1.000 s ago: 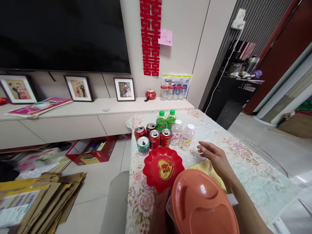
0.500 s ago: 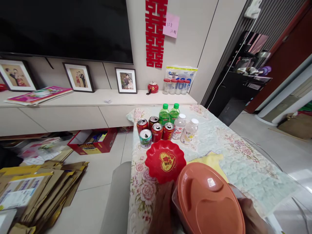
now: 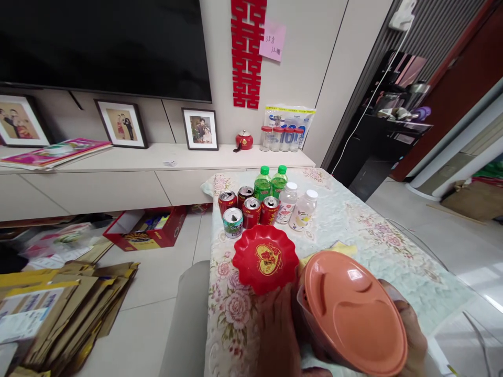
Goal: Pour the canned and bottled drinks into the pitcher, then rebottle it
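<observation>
An oval plastic box (image 3: 353, 314) with an orange lid and see-through sides is tilted over the front part of the table. My right hand (image 3: 412, 332) grips its right side, the fingers partly hidden behind it. To the left of the box, my left hand (image 3: 276, 322) lies flat with its fingers stretched towards the near rim of a red scalloped plate (image 3: 247, 256). Those fingertips are at the rim; whether they press on it I cannot tell. A yellow cloth (image 3: 346, 248) shows partly behind the box.
Beyond the plate stand several red cans (image 3: 251, 212), a green-and-white can (image 3: 233, 224), two green-capped bottles (image 3: 262, 187) and two white-capped clear bottles (image 3: 303, 212). A flowered cloth (image 3: 334, 209) covers the table. Flattened cardboard (image 3: 74, 303) and a red carton (image 3: 145, 230) lie on the floor.
The box has moved a little to the right together with my right hand. My left hand has flattened out, and its fingers now show beside the box.
</observation>
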Demonstrator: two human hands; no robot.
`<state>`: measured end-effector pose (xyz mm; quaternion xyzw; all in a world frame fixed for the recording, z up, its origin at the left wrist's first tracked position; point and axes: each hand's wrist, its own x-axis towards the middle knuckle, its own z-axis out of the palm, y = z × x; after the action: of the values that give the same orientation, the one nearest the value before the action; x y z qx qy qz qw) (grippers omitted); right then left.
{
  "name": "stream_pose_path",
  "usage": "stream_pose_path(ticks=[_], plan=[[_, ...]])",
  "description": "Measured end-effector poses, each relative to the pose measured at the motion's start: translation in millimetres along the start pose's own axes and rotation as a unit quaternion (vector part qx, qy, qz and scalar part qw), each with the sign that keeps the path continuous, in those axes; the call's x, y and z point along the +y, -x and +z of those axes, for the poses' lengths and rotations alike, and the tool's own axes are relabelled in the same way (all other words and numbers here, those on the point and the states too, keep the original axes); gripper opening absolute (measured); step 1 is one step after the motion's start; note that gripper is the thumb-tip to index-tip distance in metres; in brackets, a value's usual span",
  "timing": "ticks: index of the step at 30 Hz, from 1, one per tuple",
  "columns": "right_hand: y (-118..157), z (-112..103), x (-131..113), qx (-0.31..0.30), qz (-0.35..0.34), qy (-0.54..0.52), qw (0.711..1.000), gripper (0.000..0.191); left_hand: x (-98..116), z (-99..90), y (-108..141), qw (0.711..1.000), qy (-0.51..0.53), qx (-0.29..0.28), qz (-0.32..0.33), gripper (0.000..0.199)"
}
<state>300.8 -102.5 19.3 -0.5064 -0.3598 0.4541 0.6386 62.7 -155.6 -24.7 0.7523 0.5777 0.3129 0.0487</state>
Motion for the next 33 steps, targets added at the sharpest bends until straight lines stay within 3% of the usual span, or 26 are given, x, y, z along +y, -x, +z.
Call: stream_pose_path(ticks=[2, 4, 6, 9, 11, 19, 33], plan=[[-6.9, -2.6, -1.9, 0.014, -0.026, -0.002, 1.0, 0.052, -12.7, 12.9, -12.4, 0.997, -0.023, 0.026, 0.064, 0.116], [-10.3, -0.9, -3.8, 0.036, -0.055, -0.01, 0.998, 0.053, -22.7, 19.4, -18.6, 0.99, -0.054, 0.067, 0.108, 0.113], [-12.8, 3.0, -5.9, 0.06, -0.082, -0.02, 0.995, 0.052, -28.3, 21.9, -20.6, 0.984, -0.083, 0.114, 0.107, 0.091], [-20.3, 7.8, -9.3, 0.097, -0.118, -0.035, 0.988, 0.05, -31.5, 26.0, -21.1, 0.98, -0.105, 0.153, 0.072, 0.042], [-28.3, 9.2, -11.1, 0.119, -0.137, -0.046, 0.982, 0.05, -33.5, 30.7, -21.3, 0.978, -0.113, 0.162, 0.065, 0.028], [-59.8, 17.9, -8.8, 0.146, -0.177, -0.087, 0.969, 0.049, -46.0, 39.1, -21.9, 0.975, -0.15, 0.143, 0.078, 0.032], [-114.0, 33.7, 19.6, 0.118, -0.208, -0.1, 0.966, 0.048, -52.2, 53.4, -20.7, 0.974, -0.085, 0.199, 0.067, 0.029]])
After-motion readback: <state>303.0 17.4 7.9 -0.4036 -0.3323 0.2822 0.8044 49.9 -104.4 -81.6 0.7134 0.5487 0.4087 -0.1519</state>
